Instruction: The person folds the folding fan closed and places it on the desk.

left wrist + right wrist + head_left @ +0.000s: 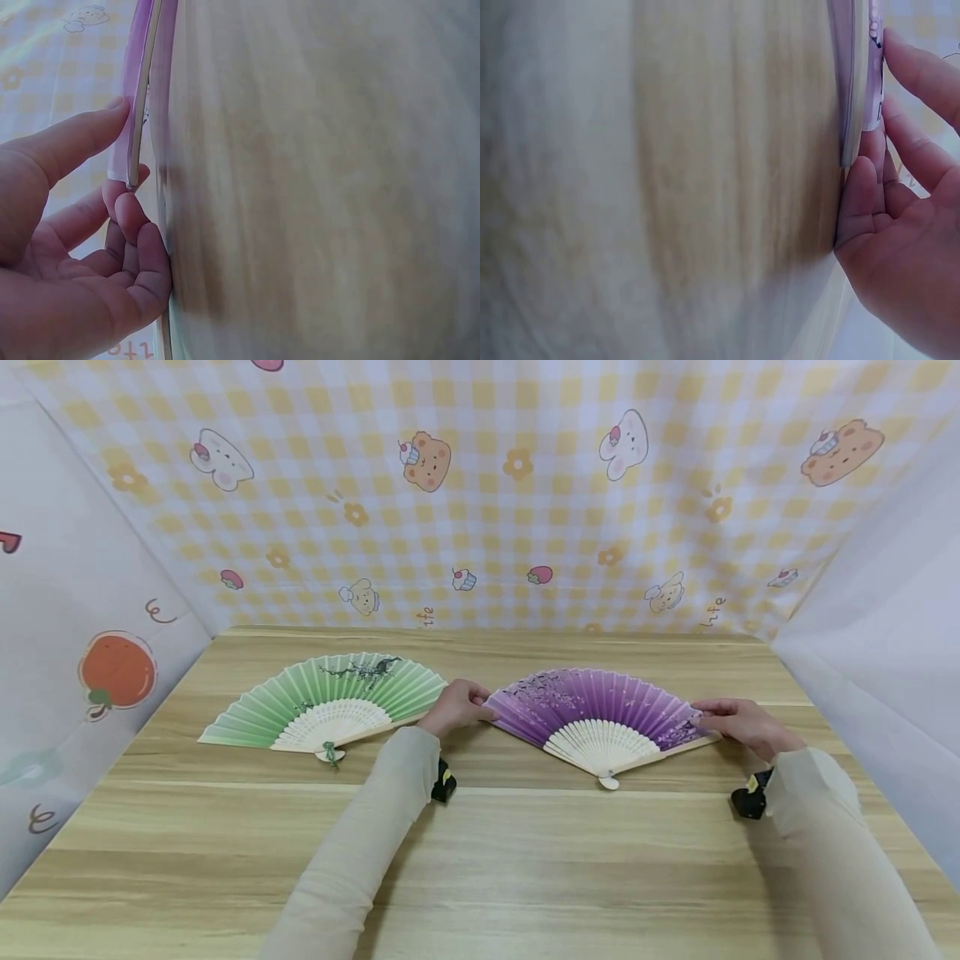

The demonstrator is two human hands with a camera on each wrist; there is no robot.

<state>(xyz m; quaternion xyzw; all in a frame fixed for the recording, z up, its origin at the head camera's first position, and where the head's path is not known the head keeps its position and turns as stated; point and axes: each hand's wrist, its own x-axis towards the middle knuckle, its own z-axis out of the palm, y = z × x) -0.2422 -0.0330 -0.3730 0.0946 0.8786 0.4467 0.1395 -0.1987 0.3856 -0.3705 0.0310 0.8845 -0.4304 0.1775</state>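
Observation:
A spread purple folding fan with pale ribs and a blossom print lies across the wooden table, its pivot toward me. My left hand pinches its left end; in the left wrist view the thumb is on the fan's upper face and curled fingers sit beneath the edge. At the opposite end my right hand grips the fan, with fingertips under the outer rib in the right wrist view. Left of it, a spread green folding fan with a dark branch print rests close to my left wrist.
The wooden table extends in front of both fans. A yellow checked cloth hangs behind it, with white cloth at the left and right. Small black cameras sit at my wrists. A green tassel cord hangs from the green fan's pivot.

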